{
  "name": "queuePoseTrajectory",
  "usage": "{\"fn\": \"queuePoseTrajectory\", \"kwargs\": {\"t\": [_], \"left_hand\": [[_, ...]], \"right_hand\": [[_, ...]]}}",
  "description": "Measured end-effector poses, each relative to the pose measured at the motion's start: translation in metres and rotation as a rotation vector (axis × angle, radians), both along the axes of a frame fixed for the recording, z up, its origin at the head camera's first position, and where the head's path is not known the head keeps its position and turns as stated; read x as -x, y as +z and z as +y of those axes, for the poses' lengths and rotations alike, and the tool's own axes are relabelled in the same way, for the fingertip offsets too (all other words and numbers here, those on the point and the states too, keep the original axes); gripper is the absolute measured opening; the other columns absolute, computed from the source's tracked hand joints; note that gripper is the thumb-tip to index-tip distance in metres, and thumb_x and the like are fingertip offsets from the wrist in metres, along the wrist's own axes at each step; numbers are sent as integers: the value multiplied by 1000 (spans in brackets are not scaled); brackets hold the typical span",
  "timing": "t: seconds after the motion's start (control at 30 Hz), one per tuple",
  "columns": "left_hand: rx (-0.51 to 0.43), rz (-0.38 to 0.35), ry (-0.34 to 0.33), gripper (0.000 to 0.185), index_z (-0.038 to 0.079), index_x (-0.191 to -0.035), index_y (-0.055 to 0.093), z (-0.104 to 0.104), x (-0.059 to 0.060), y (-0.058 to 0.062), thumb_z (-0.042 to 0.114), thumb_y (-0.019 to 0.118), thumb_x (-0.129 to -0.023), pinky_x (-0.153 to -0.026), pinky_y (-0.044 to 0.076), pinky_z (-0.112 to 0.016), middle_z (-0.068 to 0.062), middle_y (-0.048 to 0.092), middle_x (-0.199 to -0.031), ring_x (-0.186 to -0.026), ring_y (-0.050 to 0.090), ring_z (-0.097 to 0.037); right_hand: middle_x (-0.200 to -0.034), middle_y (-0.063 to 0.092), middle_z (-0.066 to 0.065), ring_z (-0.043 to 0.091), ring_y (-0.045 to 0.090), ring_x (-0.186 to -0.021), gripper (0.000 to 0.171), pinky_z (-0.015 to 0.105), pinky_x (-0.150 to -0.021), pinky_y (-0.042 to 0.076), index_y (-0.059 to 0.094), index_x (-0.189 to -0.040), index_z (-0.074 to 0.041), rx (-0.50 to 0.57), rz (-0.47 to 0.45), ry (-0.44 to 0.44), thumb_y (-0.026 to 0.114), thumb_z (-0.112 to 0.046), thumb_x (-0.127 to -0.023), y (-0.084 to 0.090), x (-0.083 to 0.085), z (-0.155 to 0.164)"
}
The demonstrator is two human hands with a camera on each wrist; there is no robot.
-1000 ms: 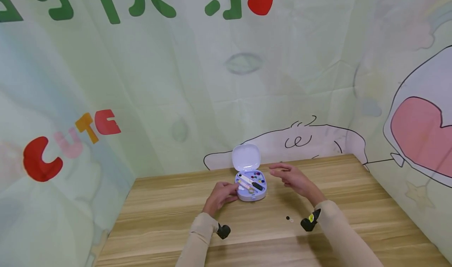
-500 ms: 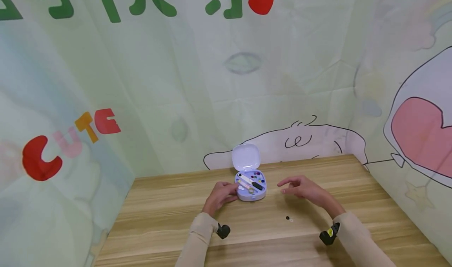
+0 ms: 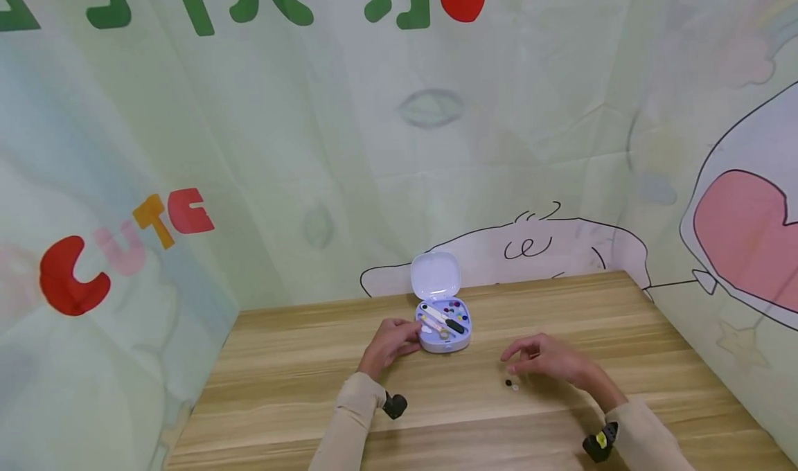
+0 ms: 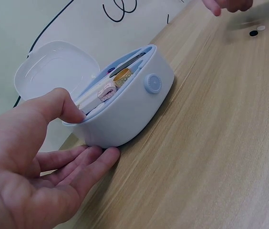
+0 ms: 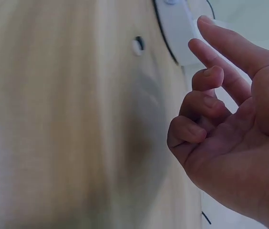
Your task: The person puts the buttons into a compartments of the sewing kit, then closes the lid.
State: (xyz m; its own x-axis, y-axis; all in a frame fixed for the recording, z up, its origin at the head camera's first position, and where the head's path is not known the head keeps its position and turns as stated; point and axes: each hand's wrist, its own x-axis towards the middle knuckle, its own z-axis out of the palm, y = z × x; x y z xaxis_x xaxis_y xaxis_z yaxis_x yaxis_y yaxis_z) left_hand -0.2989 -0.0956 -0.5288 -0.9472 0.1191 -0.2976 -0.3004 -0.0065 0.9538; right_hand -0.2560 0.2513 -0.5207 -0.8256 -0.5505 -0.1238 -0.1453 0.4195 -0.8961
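A small pale-lilac sewing kit box (image 3: 445, 348) stands at the back of the table with its lid (image 3: 435, 275) raised. My left hand (image 3: 388, 343) grips its left side, thumb over the rim and fingers low against the wall in the left wrist view. Inside lie a gold thimble (image 4: 122, 76), a rolled pinkish strip (image 4: 107, 90), a black-ended tool (image 3: 455, 326) and several small coloured pieces (image 3: 458, 306). My right hand (image 3: 551, 360) hovers just above two small buttons, one black (image 3: 508, 383), one whitish (image 3: 515, 388). Its thumb and index finger are apart, with nothing between them.
The wood-grain table (image 3: 299, 360) meets a printed cloth backdrop (image 3: 374, 145) right behind the box. Another cloth side (image 3: 736, 249) rises along the table's right edge. A small black camera (image 3: 600, 443) sits on each wrist.
My right hand has moved away from the box, rightward and toward me, to just above the two buttons. My left hand and the box have stayed in place.
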Motion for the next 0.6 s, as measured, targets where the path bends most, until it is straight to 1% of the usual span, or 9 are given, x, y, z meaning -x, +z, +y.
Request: {"fn": "queuePoseTrajectory", "kwargs": {"t": [0.1,0.23,0.43,0.6], "left_hand": [[6,-2,3,33,-16,-117,59,1,0,0,6,65,-94,-89,63,-37,-15,64,-100,-91,64,-22],[9,-3,7,33,-17,-118,58,0,-1,1,5,65,-94,-89,63,-38,-16,64,-100,-91,64,-22],[15,-14,12,35,-17,-119,58,0,-1,3,5,66,-93,-88,63,-36,-16,64,-100,-91,64,-22],[19,-13,8,35,-17,-120,58,0,-1,1,5,66,-93,-88,63,-36,-16,64,-100,-91,64,-21]], "right_hand": [[-84,63,2,12,51,-74,23,21,-61,43,77,-112,-9,-25,54,17,78,-21,-92,-6,-5,0],[-73,59,-3,7,49,-64,18,18,-53,39,78,-106,-12,-37,141,39,81,-20,-90,-13,-10,-4],[-74,59,-5,5,50,-66,15,19,-54,41,79,-101,-14,-36,217,45,83,-19,-87,-19,-14,-9],[-75,62,-8,4,50,-67,13,19,-56,41,80,-99,-15,-78,272,28,83,-17,-87,-23,-16,-9]]}}
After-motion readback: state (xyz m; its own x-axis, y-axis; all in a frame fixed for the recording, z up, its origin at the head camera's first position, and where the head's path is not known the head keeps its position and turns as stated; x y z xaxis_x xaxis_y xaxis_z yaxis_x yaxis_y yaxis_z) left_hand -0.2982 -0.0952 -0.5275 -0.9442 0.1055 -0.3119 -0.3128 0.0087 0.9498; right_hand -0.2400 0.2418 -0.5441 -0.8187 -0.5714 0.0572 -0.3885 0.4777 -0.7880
